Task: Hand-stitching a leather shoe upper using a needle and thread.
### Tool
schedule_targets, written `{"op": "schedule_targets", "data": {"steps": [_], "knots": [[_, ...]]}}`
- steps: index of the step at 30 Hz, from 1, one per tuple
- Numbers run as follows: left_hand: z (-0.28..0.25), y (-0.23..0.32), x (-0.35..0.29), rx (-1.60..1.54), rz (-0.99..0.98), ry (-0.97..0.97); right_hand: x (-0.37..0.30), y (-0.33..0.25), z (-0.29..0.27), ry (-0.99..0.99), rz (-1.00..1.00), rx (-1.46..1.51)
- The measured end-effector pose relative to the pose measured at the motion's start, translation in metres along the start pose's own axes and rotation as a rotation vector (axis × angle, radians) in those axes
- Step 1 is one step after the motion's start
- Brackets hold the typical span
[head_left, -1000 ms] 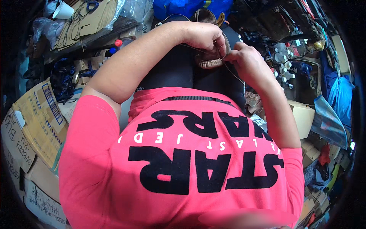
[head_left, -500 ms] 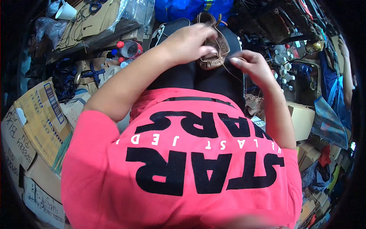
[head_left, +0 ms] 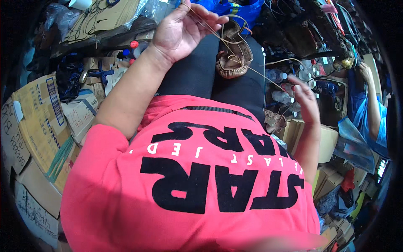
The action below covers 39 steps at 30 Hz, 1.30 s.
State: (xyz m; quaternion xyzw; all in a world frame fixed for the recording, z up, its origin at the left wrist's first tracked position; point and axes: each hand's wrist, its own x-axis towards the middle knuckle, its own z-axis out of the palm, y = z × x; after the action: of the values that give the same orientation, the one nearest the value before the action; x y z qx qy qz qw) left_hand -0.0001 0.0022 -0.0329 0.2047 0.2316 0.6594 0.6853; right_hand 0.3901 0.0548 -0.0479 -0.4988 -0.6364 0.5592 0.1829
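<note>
A brown leather moccasin [head_left: 233, 70] with a gathered toe rests on my dark-trousered thighs, its opening turned up. Light tan lacing cord [head_left: 227, 41] comes out of it in loose loops. My left hand [head_left: 180, 35] is raised to the left of the shoe, palm showing, with strands of the cord gripped between thumb and fingers. Off to the shoe's right, my right hand [head_left: 305, 97] is somewhat blurred; a straight length of cord runs from the toe seam to its fingers. Neither hand touches the shoe.
Plastic bottles [head_left: 282, 97] stand right of my knees. Cardboard boxes [head_left: 44, 122] are piled at left, with another carton [head_left: 325, 140] at right. A blue bag [head_left: 241, 10] lies beyond my knees. Another person's arm [head_left: 371, 92] shows at far right.
My left hand has left the shoe and moved up and left, drawing out cord. My right hand has moved right and down, away from the toe. The shoe stays on my lap.
</note>
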Motion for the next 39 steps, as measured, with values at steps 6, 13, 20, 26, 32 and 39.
{"op": "schedule_targets", "data": {"steps": [6, 13, 20, 26, 32, 39], "knots": [[-0.025, 0.006, -0.005, 0.102, -0.108, -0.032, -0.002, 0.013, 0.028, 0.061, -0.11, -1.038], [-0.041, 0.015, -0.001, 0.082, -0.115, 0.023, -0.02, 0.069, 0.002, 0.241, -0.246, -1.057], [-0.052, 0.026, 0.0, 0.135, -0.172, 0.115, -0.04, 0.08, -0.02, 0.234, -0.197, -1.154], [-0.062, 0.059, 0.0, 0.68, -0.137, 0.071, -0.058, 0.093, -0.02, 0.161, 0.261, -0.15], [-0.076, 0.133, -0.035, 1.464, -0.087, 0.09, -0.042, 0.041, -0.033, 0.514, 0.135, 0.29], [-0.008, -0.015, 0.027, 1.663, 0.338, -0.521, 0.051, -0.079, 0.029, 0.491, -0.481, -0.969]]}}
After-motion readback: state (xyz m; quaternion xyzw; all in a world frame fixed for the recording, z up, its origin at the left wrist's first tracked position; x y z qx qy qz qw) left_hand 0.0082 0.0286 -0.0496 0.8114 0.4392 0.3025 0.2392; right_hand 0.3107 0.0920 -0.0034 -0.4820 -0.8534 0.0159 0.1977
